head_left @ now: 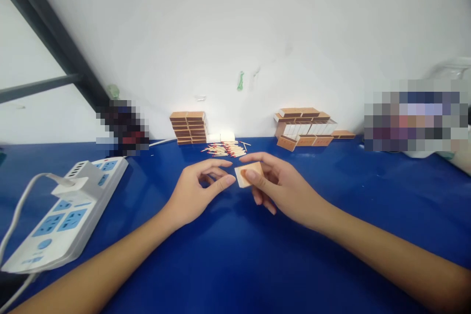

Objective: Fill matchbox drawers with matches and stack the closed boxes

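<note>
Between the thumb and fingers of my right hand is a small tan matchbox, tilted, with a pale end turned toward my left hand. My left hand is just left of the box, its thumb and fingers apart and holding nothing. Beyond both hands lies a loose pile of red-tipped matches on the blue table. Behind the pile, a white open box or tray stands against the wall. Part of the matchbox is covered by my right thumb.
Stacked matchboxes stand at the back left of the pile. More matchboxes, with white trays among them, are piled at the back right. A white power strip with a plugged-in charger and cable lies at the left. Blurred items flank the table.
</note>
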The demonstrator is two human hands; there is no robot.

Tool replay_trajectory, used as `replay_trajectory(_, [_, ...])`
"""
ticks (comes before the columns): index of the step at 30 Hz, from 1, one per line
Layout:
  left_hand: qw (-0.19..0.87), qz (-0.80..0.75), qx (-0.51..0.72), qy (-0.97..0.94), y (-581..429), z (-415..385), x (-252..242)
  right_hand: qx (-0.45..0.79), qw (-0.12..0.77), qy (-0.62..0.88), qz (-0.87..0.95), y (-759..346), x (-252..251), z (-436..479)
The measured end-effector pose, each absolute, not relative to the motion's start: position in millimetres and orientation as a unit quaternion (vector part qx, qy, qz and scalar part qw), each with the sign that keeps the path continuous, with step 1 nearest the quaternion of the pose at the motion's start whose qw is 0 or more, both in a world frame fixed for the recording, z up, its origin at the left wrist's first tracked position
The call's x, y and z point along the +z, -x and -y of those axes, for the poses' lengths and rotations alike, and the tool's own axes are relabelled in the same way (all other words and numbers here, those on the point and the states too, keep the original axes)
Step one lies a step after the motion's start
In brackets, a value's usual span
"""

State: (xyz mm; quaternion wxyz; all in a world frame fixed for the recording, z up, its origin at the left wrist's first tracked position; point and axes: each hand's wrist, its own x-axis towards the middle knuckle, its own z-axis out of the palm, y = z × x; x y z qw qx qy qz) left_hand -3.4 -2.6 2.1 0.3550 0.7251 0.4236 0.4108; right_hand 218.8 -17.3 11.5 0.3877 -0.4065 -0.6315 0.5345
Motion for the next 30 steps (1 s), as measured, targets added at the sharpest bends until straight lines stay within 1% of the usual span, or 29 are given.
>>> replay_trajectory(2, [0.365,-0.432,0.41,-0.716,2,2,1,0.527,0.433,0.416,0.602,-209,16,6])
replay_trajectory(4, [0.372,-0.434,0.414,-0.709,2,2,-1,0.53,0.453,0.422,0.579,-197,23,-8])
replay_trajectory(9, [0.399,-0.444,0.464,-0.655,8,-5,-3,0.581,0.427,0.377,0.581,-169,45,-43])
replay_trajectory(12, [0.398,-0.453,0.484,-0.634,12,-9,-2,0.552,0.413,0.36,0.629,-159,59,-65])
replay_trajectory(14, [0.391,-0.46,0.48,-0.636,12,-9,-2,0.477,0.416,0.366,0.682,-152,68,-84])
replay_trajectory(15, [0.387,-0.462,0.475,-0.642,12,-8,-2,0.416,0.42,0.373,0.715,-147,72,-94])
replay_trajectory(17, [0.379,-0.461,0.46,-0.658,10,-6,-4,0.25,0.425,0.39,0.778,-134,78,-114])
replay_trajectory(19, [0.37,-0.462,0.442,-0.674,9,-4,-6,0.09,0.409,0.405,0.813,-117,81,-132])
replay_trajectory(21, [0.355,-0.464,0.432,-0.687,8,-2,-7,0.004,0.381,0.419,0.824,-97,79,-144])
replay_trajectory(25, [0.33,-0.464,0.426,-0.703,9,-3,-8,-0.072,0.346,0.417,0.837,-70,66,-157])
replay_trajectory(30, [0.31,-0.465,0.424,-0.713,10,-5,-11,-0.087,0.369,0.403,0.833,-70,56,-163])
